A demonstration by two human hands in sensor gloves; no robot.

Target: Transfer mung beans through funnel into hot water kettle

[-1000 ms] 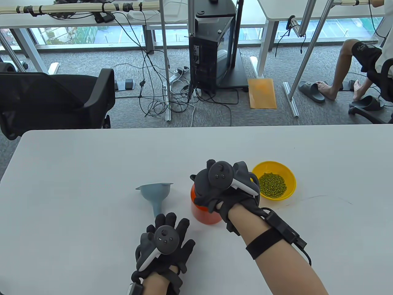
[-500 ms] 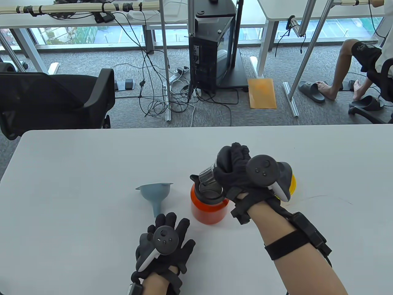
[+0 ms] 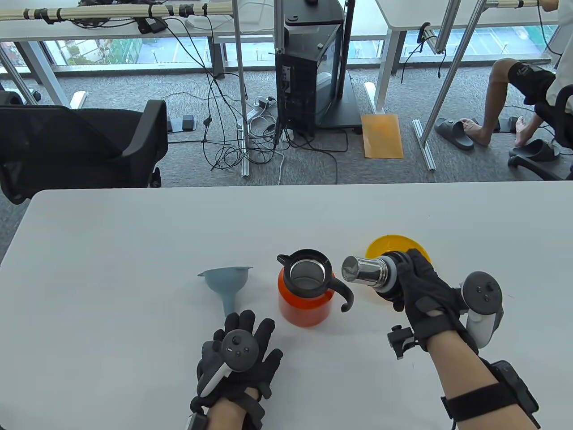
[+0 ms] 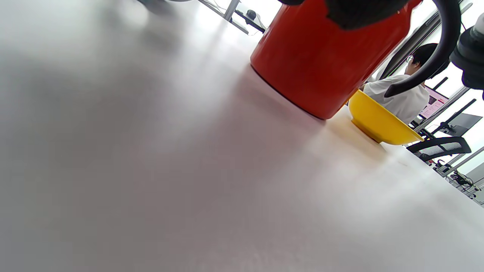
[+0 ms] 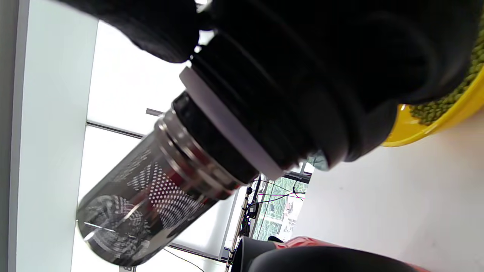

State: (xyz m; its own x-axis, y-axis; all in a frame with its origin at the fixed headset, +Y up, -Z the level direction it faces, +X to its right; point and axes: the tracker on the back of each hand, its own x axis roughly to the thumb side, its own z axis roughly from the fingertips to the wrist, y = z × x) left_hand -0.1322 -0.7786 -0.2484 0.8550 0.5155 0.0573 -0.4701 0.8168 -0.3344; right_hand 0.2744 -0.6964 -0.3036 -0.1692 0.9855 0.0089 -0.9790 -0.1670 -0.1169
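Note:
An orange kettle (image 3: 304,309) with a black collar and handle stands open in the middle of the table; it also shows in the left wrist view (image 4: 321,64). My right hand (image 3: 421,291) grips the kettle's lid with its steel strainer (image 3: 365,271), held on its side to the kettle's right, above a yellow bowl (image 3: 389,244) of mung beans (image 5: 450,100). The lid fills the right wrist view (image 5: 181,181). A blue-grey funnel (image 3: 228,280) lies on the table left of the kettle. My left hand (image 3: 244,340) rests flat on the table just below the funnel, holding nothing.
The white table (image 3: 112,268) reaches to the far edge. Beyond it stand a black office chair (image 3: 80,143), a black machine (image 3: 313,71) and floor cables. A seated person (image 3: 528,89) is at the far right.
My right hand has lifted the lid with its strainer out of the kettle and carried it right and toward me, over the bowl. The kettle now stands open. My left hand has not moved.

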